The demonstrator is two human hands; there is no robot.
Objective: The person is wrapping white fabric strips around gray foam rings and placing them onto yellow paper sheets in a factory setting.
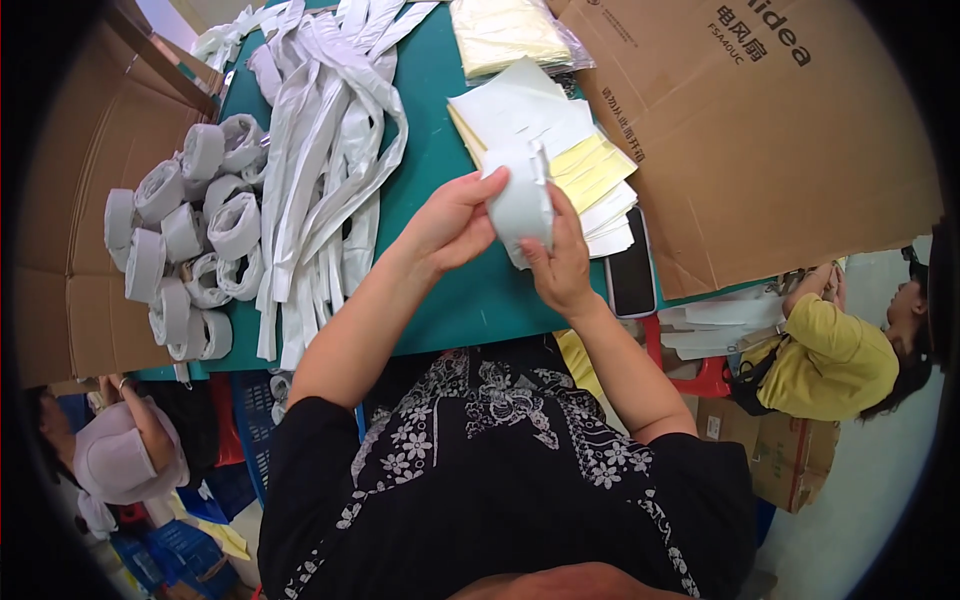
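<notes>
A white rolled strip [520,205] is held between my two hands above the green table. My left hand [458,222] grips its left side, thumb near the upper edge and fingers curled beneath. On the other side my right hand [562,262] closes around it, thumb pressed on the lower part. Just beyond the roll lie white and yellow paper sheets [590,170], loosely stacked and fanned out. Long white flat strips [325,150] hang in a loose bundle to the left. Several coiled white strips [183,232] are piled farther left.
A large cardboard box [720,150] stands at the right, another cardboard panel [90,220] at the left. A phone [630,270] lies beside the papers. A plastic-wrapped yellow stack [505,40] sits at the back. Two people work nearby, one in a yellow top [840,360].
</notes>
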